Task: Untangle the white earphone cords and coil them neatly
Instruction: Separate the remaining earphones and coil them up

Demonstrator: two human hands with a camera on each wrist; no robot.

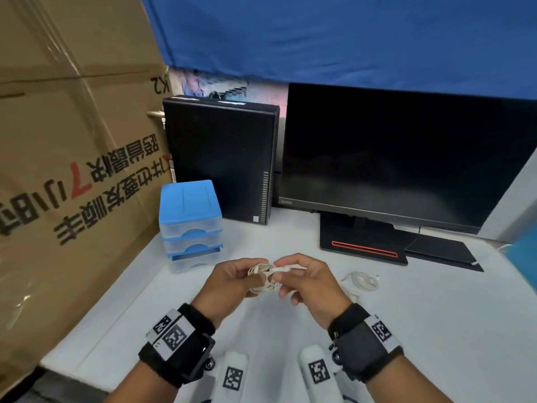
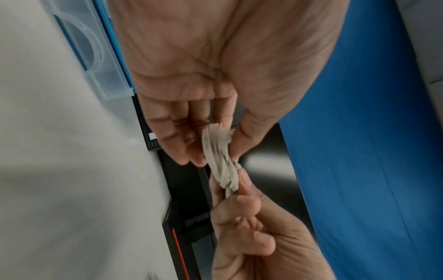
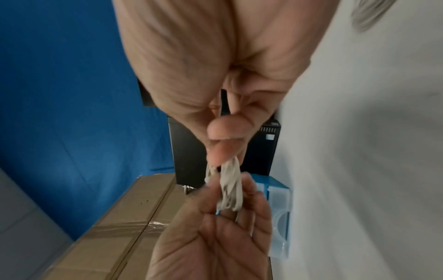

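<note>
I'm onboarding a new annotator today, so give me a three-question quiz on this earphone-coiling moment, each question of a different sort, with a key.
1. True or false: both hands grip the coiled earphone cord above the table.
2. Multiple choice: where is the second white earphone cord? A) on the drawer unit B) on the table, right of the right hand C) in the left hand
3. Fill in: the blue-topped drawer unit stands in front of the black ____.

Key: 1 true; 2 B; 3 computer tower
</note>
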